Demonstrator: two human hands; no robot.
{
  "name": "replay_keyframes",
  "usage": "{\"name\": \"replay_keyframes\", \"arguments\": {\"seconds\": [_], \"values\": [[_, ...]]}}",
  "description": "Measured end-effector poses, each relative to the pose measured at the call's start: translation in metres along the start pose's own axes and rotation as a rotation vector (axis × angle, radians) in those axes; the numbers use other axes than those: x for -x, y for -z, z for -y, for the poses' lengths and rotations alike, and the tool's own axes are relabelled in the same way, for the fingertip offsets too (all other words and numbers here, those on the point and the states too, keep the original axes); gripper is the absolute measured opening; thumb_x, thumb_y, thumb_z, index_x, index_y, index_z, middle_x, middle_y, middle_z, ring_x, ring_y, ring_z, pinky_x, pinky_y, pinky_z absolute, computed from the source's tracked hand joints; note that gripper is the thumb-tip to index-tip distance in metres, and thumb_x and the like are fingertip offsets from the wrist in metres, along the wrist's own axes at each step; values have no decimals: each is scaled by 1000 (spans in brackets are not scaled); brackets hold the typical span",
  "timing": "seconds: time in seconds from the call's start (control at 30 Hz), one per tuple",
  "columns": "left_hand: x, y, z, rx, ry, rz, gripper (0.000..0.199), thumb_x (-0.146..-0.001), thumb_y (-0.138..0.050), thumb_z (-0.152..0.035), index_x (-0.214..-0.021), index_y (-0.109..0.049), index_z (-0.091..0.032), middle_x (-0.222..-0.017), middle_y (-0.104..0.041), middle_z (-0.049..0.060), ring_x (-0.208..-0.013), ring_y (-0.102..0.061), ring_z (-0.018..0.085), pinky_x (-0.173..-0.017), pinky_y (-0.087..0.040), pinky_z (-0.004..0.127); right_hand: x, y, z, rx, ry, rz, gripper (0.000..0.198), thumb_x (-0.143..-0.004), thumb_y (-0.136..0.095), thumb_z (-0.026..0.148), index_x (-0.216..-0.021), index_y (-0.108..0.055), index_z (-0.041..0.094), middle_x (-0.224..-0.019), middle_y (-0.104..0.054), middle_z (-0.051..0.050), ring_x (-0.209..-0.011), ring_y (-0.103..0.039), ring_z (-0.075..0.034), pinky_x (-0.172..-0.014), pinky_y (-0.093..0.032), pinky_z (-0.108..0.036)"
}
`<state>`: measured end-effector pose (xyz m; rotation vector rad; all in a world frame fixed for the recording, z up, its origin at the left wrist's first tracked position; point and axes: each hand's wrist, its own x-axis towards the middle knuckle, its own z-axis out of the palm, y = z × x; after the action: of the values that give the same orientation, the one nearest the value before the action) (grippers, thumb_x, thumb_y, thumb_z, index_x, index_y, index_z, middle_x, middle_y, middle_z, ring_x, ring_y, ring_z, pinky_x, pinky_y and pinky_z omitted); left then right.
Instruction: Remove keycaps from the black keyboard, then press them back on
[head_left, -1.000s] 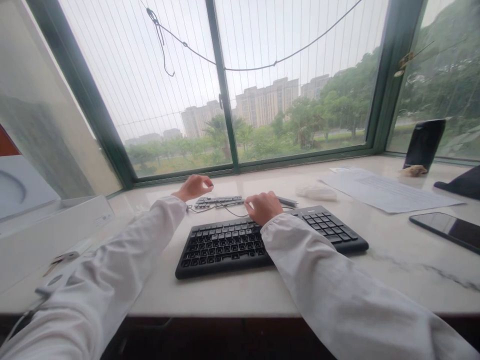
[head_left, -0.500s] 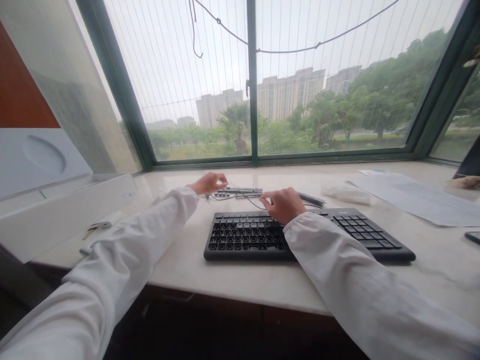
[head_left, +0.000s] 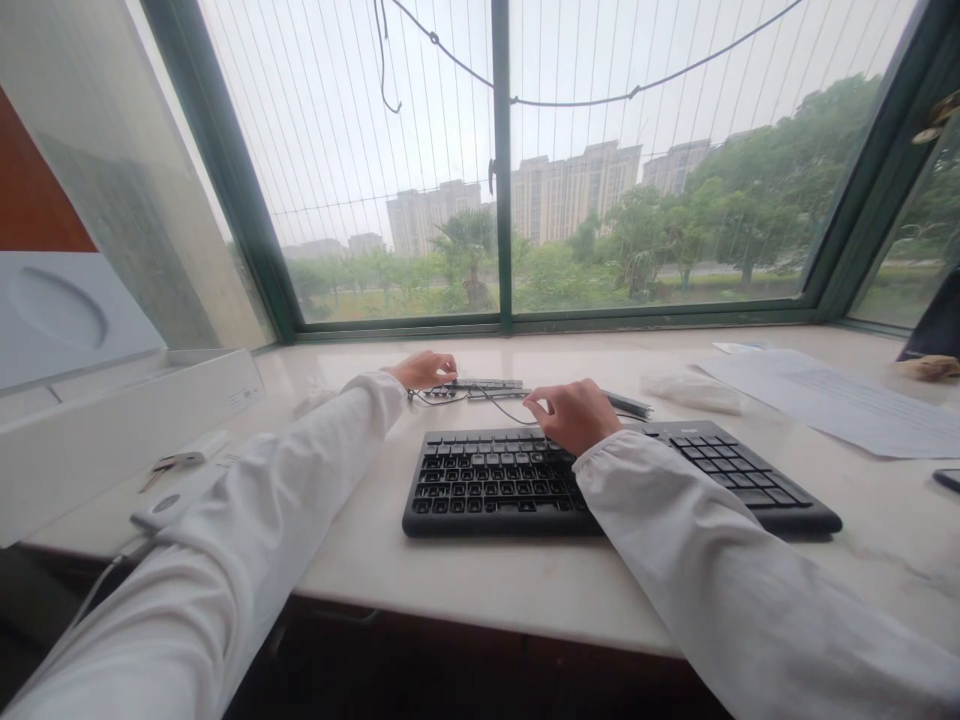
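Observation:
A black keyboard [head_left: 495, 482] lies on the pale counter; its left part shows many bare key sockets, while the number pad at right has its keys on. Over its top edge hovers my right hand [head_left: 577, 415], closed with thumb and fingertips together; whatever is between them is too small to make out. Beyond the keyboard, my left hand [head_left: 424, 370] is closed in a pinch beside rows of loose dark keycaps [head_left: 491, 385]. What it holds, if anything, is hidden. A thin black cable [head_left: 495, 402] runs between the keycaps and the keyboard.
Papers [head_left: 832, 395] and a clear plastic bag [head_left: 694, 390] lie to the right. On the left are a white box [head_left: 120, 420], keys [head_left: 176, 462] and a phone-like item [head_left: 172, 508] partly under my sleeve. A window [head_left: 502, 326] closes off the back.
The view has shifted slightly, showing more of the phone-like item by my left sleeve. Both hands keep nearly the same places, still pinched.

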<state>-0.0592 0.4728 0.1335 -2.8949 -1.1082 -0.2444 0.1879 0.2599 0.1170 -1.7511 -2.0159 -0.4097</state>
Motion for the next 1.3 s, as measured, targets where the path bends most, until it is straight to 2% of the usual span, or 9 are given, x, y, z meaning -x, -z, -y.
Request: {"name": "replay_keyframes", "arguments": {"seconds": [0.43,0.63,0.73,0.83,0.93,1.0,1.07,1.13,1.3], "values": [[5,-5,-4,6,18,-48,34,-87,-49,-47,-103,-63,-20,-99,-75,3,-81,-68,17,-76,-47,26,1,2,2,-4,-4,9,31,-93,-48,39,-98,-76,28,-75,-75,-4,-70,-66,-18,-77,-38,-32],[7,-2,-8,41,12,-127,33,-87,-50,-45,-100,-64,-18,-97,-75,5,-81,-69,18,-73,-49,27,2,4,2,-15,9,14,32,-93,-47,39,-100,-76,28,-77,-75,-4,-72,-66,-19,-78,-38,-32],[15,8,-20,69,-30,-170,31,-86,-54,-42,-98,-65,-16,-94,-74,7,-82,-69,18,-72,-49,26,2,4,2,-18,7,15,32,-93,-47,39,-100,-76,27,-77,-75,-5,-74,-67,-19,-80,-38,-32],[31,23,-40,101,-97,-169,26,-84,-60,-38,-94,-67,-15,-87,-74,5,-74,-67,14,-69,-49,24,2,5,3,-23,8,18,32,-93,-47,38,-100,-76,26,-78,-75,-6,-75,-67,-19,-81,-38,-32],[56,38,-66,137,-189,-118,21,-80,-66,-36,-91,-69,-18,-84,-74,2,-66,-64,11,-63,-47,20,3,7,5,-29,23,14,31,-93,-48,36,-100,-76,27,-78,-75,-5,-74,-66,-19,-79,-38,-32],[73,44,-82,191,-335,-48,17,-80,-67,-33,-87,-70,-18,-84,-74,1,-65,-63,10,-59,-46,19,4,9,9,-35,45,6,29,-92,-49,34,-99,-76,28,-77,-75,-5,-73,-66,-19,-77,-37,-32],[90,46,-96,213,-409,-2,13,-79,-69,-31,-83,-71,-19,-78,-73,-1,-60,-60,8,-57,-44,18,6,11,14,-51,79,2,27,-90,-51,32,-99,-76,28,-75,-75,-4,-71,-65,-18,-76,-37,-31],[103,45,-105,222,-422,19,12,-77,-70,-29,-86,-71,-20,-71,-71,-3,-53,-56,6,-55,-43,17,9,13,20,-81,136,8,26,-90,-52,32,-97,-77,29,-70,-74,-2,-67,-64,-17,-78,-36,-31],[118,37,-112,203,-438,2,14,-76,-70,-25,-90,-70,-22,-66,-69,-6,-50,-55,5,-58,-43,17,19,14,39,-120,348,76,26,-93,-51,33,-91,-76,29,-63,-72,-2,-59,-61,-15,-82,-33,-33]]}}
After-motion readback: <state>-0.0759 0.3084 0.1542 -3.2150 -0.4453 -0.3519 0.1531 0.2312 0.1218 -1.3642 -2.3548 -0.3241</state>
